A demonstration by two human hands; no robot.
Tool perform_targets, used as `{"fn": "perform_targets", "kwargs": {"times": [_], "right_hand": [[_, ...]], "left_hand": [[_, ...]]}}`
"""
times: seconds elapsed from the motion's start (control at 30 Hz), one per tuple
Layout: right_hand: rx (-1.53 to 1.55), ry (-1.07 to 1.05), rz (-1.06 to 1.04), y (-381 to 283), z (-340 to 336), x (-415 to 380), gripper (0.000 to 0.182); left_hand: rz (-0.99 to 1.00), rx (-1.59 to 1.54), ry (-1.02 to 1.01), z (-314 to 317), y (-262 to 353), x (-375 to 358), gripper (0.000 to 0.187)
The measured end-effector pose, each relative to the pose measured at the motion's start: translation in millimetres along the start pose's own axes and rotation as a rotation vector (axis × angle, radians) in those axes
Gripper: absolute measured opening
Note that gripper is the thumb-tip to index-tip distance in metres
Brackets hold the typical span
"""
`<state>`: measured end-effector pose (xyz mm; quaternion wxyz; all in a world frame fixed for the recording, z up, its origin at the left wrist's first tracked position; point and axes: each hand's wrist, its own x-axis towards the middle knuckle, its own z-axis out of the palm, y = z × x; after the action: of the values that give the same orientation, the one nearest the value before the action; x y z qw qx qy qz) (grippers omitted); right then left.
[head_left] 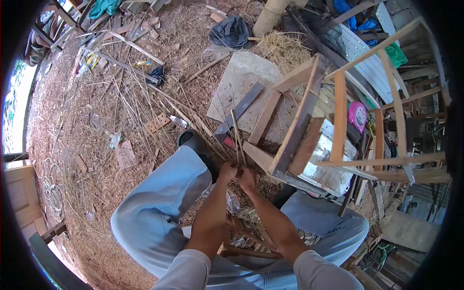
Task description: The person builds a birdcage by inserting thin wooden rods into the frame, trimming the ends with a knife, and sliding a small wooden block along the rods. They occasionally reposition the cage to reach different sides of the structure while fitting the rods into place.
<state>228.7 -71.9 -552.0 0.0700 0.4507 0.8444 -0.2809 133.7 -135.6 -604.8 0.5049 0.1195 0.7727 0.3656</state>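
Note:
My left hand [227,172] and my right hand [248,178] are side by side, low between my knees. Both are closed, with fingers wrapped around the lower ends of some thin sticks [237,133]. The sticks point up and away from me; how each one sits in the fingers is too small to make out. Just beyond them a dark plank [240,107] with a red patch near its lower end lies across a pale flat board [246,72]. To the right of my hands stands a wooden frame [295,121].
A slatted wooden rack [340,116] rises at the right near a pink tape measure [357,116]. Long thin strips [133,106] lie scattered on the shavings-covered ground. A black plastic bag [230,32] lies ahead, and a coiled cable [52,188] is at far left.

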Motion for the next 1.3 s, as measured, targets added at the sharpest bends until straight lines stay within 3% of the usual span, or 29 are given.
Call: {"fn": "perform_targets", "kwargs": {"times": [0.07,0.1,0.2,0.27,0.33,0.4,0.47,0.53,0.67,0.77,0.87,0.93,0.97,1.03,1.07,1.13,1.27,1.3], "right_hand": [[0.110,0.091,-0.053,4.1,-4.6,-5.5,0.024],[0.162,0.026,-0.023,4.9,-10.4,-7.0,0.022],[0.191,-0.022,-0.079,-11.7,-43.1,-22.3,0.019],[0.154,0.007,-0.164,-23.0,-68.8,-25.5,0.017],[0.328,-0.390,0.166,-20.1,-86.9,-26.1,0.018],[0.433,-0.433,0.174,-36.0,-134.8,-49.8,0.018],[0.534,-0.480,0.159,-48.3,-177.0,-69.0,0.017],[0.778,-0.481,0.122,-49.9,-202.2,-86.6,0.013],[0.862,-0.339,-0.053,-49.5,-218.8,-94.7,0.012],[0.743,-0.237,-0.127,-66.6,-248.4,-111.0,0.016],[0.517,-0.109,-0.223,-65.1,-242.0,-101.4,0.020],[0.101,0.166,-0.416,-70.0,-242.1,-94.4,0.024],[0.106,0.181,-0.423,-77.9,-250.1,-97.8,0.024],[1.263,-0.272,-0.243,-99.2,-279.5,-124.6,0.030],[1.271,-0.263,-0.242,-105.9,-290.8,-135.0,0.030],[1.131,-0.255,-0.526,-114.5,-320.2,-150.0,0.029],[1.095,-0.128,-0.524,-117.4,-363.6,-161.8,0.020],[1.057,0.037,-0.566,-118.8,-371.8,-161.0,0.015]], "left_hand": [[-0.045,-0.250,-0.036,-14.2,33.3,-19.0,0.024],[-0.017,-0.244,-0.023,-20.4,40.6,-18.8,0.024],[0.179,0.045,0.020,-39.8,59.8,-39.0,0.021],[-0.187,-0.329,-0.163,-47.6,82.7,-58.5,0.020],[-0.208,-0.351,-0.247,-53.7,84.7,-61.7,0.020],[-0.236,-0.357,-0.326,-62.8,90.1,-71.2,0.021],[-0.266,-0.454,-0.580,-74.3,109.5,-85.1,0.010],[-0.227,-0.444,-0.532,-89.5,152.1,-125.3,0.011],[0.027,-0.434,-0.524,-115.3,197.9,-165.6,0.011],[0.370,-0.482,-0.120,-131.7,231.0,-209.9,0.016],[0.585,-0.553,-0.050,-152.8,254.1,-245.2,0.013],[0.640,-0.547,-0.071,-162.2,271.2,-271.1,0.013],[0.713,-0.525,-0.037,-163.3,279.8,-283.9,0.015],[0.812,-0.491,0.010,-161.8,300.6,-301.9,0.016],[0.813,-0.483,0.001,-159.9,308.2,-309.3,0.016],[0.957,-0.489,0.038,-150.6,325.4,-320.9,0.015],[1.075,-0.480,0.030,-136.9,362.5,-342.1,0.017],[1.056,-0.478,0.047,-130.7,373.0,-352.4,0.015]]}}
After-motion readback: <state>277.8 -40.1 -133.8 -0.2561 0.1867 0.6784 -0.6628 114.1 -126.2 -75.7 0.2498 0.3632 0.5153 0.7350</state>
